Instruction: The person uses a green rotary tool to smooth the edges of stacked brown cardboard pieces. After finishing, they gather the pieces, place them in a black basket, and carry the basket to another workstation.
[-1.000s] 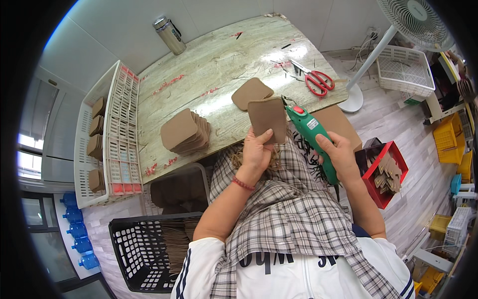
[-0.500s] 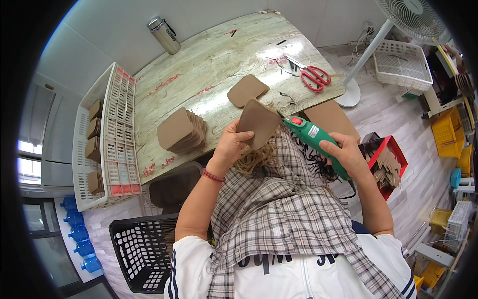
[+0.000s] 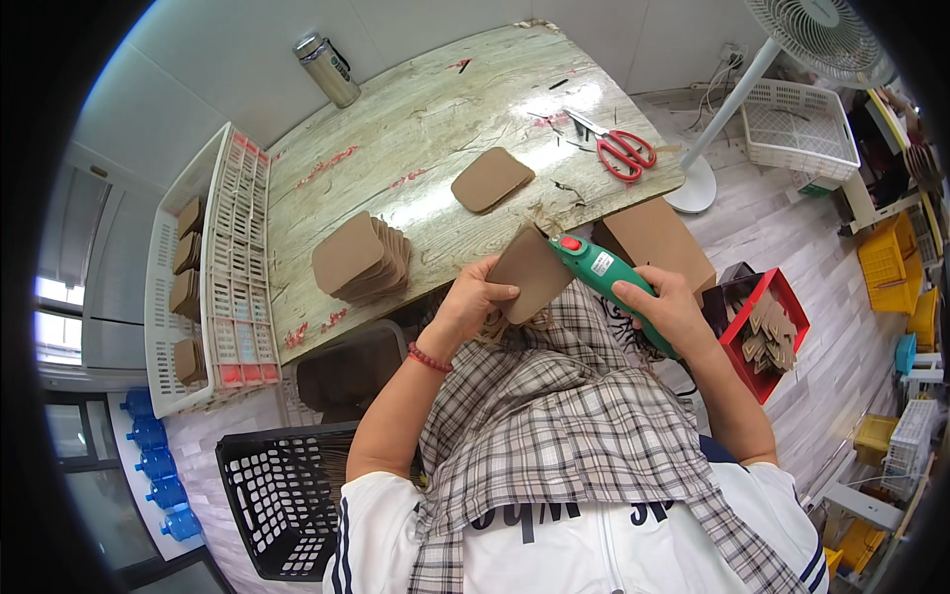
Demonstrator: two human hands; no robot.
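Observation:
My left hand (image 3: pixel 475 305) pinches a flat brown leather-like panel (image 3: pixel 534 277) with rounded corners, tilted just off the table's near edge. In my right hand (image 3: pixel 668 309) is a green electric cutter (image 3: pixel 612 272) with a red switch, its tip at the panel's upper right edge. Thin brown offcut strips lie on the checked apron (image 3: pixel 554 396) beneath the panel. On the table (image 3: pixel 416 129), a taller stack of similar panels (image 3: pixel 351 262) sits left of my hands. A smaller pile of panels (image 3: pixel 492 180) lies just beyond them.
Red-handled scissors (image 3: pixel 625 156) rest at the table's right corner, among dark scraps. A steel flask (image 3: pixel 327 71) stands at the back. White crate (image 3: pixel 223 287) on the left holds panels; a black crate (image 3: pixel 277 505) sits below. Right: a red box (image 3: pixel 762 332) of offcuts and a fan (image 3: pixel 727 109).
The held panel has shifted down and right and turned, coming away from the small pile behind it. The cutter's tip has moved slightly left and down along with my right hand.

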